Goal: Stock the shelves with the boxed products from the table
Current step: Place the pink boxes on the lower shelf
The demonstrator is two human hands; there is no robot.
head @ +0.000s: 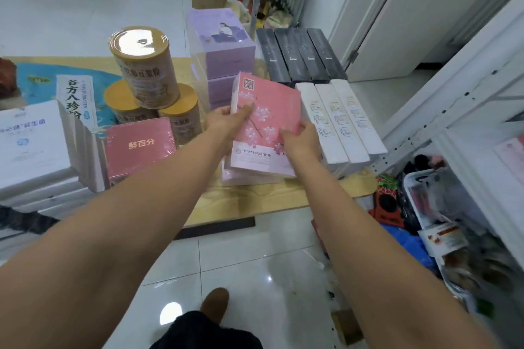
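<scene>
A pink box printed with blossoms (266, 110) lies tilted on top of a low stack of similar pale pink boxes (243, 178) near the front edge of the wooden table (255, 201). My left hand (226, 119) grips its left edge, thumb lying on the top face. My right hand (300, 140) holds its right edge, fingers curled over the side. The white metal shelf unit (453, 99) rises to the right of the table.
Also on the table: purple boxes (226, 56), black boxes (300, 54), white boxes (340, 122), gold-lidded cans (144, 71), a dark pink box (140, 144) and white boxes (31, 147) at the left. Baskets and packets (431, 221) crowd the floor under the shelf.
</scene>
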